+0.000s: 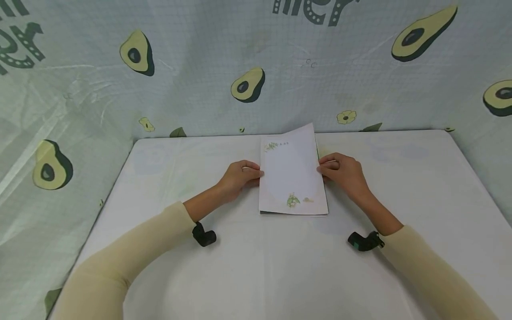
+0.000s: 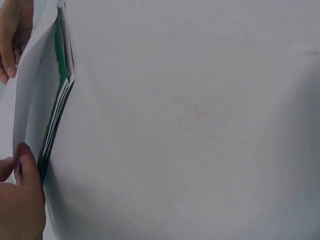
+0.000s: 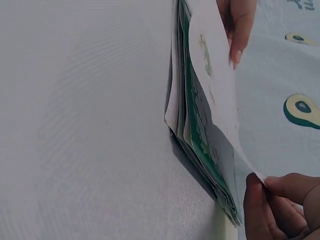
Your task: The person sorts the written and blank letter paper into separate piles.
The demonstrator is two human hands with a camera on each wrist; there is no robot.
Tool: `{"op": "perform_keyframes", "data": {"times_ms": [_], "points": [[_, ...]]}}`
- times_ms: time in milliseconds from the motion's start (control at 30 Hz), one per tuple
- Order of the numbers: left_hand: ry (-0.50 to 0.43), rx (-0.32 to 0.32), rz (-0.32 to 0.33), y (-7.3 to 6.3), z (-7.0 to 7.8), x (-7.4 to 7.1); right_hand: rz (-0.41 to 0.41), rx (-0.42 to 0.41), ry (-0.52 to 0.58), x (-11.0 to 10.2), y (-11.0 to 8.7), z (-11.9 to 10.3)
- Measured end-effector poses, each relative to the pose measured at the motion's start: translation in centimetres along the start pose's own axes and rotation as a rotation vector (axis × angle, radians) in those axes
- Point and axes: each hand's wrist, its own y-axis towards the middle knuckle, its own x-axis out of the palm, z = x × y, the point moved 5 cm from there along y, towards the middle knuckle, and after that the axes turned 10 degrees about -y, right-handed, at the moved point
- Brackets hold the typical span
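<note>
A sheet of pale paper (image 1: 289,173) with a printed flower border lies uppermost on a thin stack of sheets (image 3: 187,110). My left hand (image 1: 240,178) pinches this sheet by its left edge, thumb above and a finger beneath. On the opposite side, my right hand (image 1: 342,173) pinches its right edge between thumb and finger. Both wrist views show the sheet bowed up, with a gap over the green sheet (image 3: 200,142) below it. Its far right corner tilts upward in the head view. Whether the sheets are bound together, I cannot tell.
The stack rests on a white-covered table (image 1: 240,266), close to its far edge. Behind and to the sides hangs a pale cloth (image 1: 192,89) printed with avocados. A small black device (image 1: 205,234) sits at the left wrist, another black device (image 1: 365,241) at the right.
</note>
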Motion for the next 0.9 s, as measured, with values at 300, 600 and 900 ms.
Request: {"op": "perform_keyframes", "data": {"times_ms": [300, 600, 900], "points": [[-0.044, 0.004, 0.041, -0.1, 0.1, 0.2, 0.036, 0.008, 0.013, -0.7, -0.8, -0.3], [-0.177, 0.017, 0.081, -0.2, 0.4, 0.6, 0.077, 0.027, 0.023, -1.3, -1.3, 0.1], [-0.206, 0.018, 0.063, -0.2, 0.1, 2.5, 0.117, 0.054, 0.054, -3.0, -2.5, 1.2]]}}
